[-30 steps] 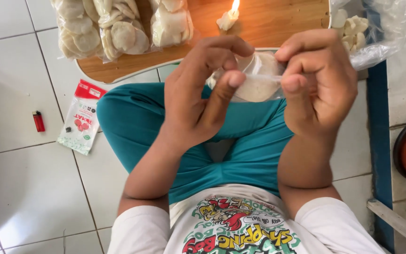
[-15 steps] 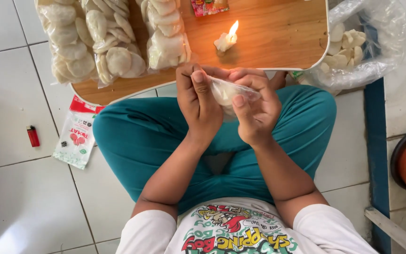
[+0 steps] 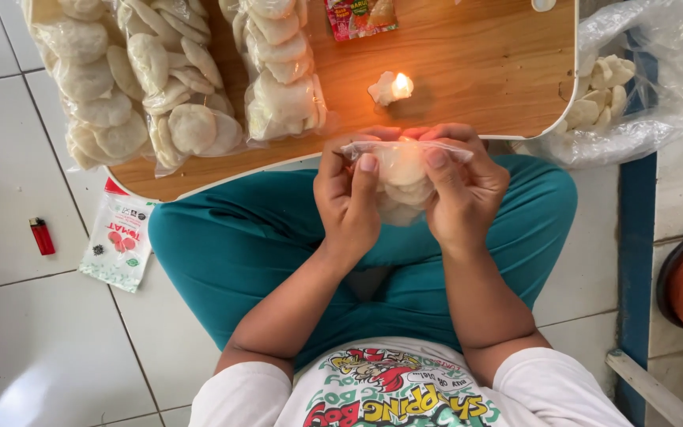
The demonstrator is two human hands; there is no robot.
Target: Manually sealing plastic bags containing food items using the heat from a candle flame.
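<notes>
We have our left hand and right hand pinched shut on the small clear bag of crackers, held over our lap just short of the candle, seemingly readying its stretched mouth for careful flame-sealing.

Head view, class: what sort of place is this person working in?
Probably a home floor used for packing snacks: white floor tiles, a low wooden table bearing a lit candle and filled cracker bags, with both hands holding a small bag.

Single head view, steeply downward, probably close above lap
</notes>
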